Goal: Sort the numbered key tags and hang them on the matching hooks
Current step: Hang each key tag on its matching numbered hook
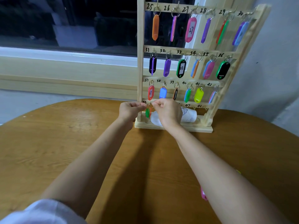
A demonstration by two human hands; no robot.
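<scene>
Bottom row of wooden key rack [140, 65], far-left position, label reads 43 as far as legible. Risk, left side first: the split ring [150, 105] looks only partly on its hook (hook itself hidden behind the fingertips), so letting go early could drop the green key tag [147, 112] onto the rack's base or the desk [64, 143]. A second tag, orange-red, hangs edge-on touching the green one; the two may share the ring or tangle, and I cannot tell which. Both forearms reach in over the base, so a pull toward the body could tip or slide the rack, which stands free on the desk. A mis-hang is also possible, since the green tag's number is not readable from here. Left hand [131, 109]: fingers curled, thumb and fingertips closed in a pinch on the ring's left side, just under the label. Right hand [168, 112]: likewise curled, thumb and forefinger pinching the ring's right side from above; it covers hooks 44 to 46. Further right, hooks 47 and 48 appear bare, with a white cup [190, 114] lying behind them. A pink key tag [204, 195] waits on the desk, half hidden by the right forearm.
</scene>
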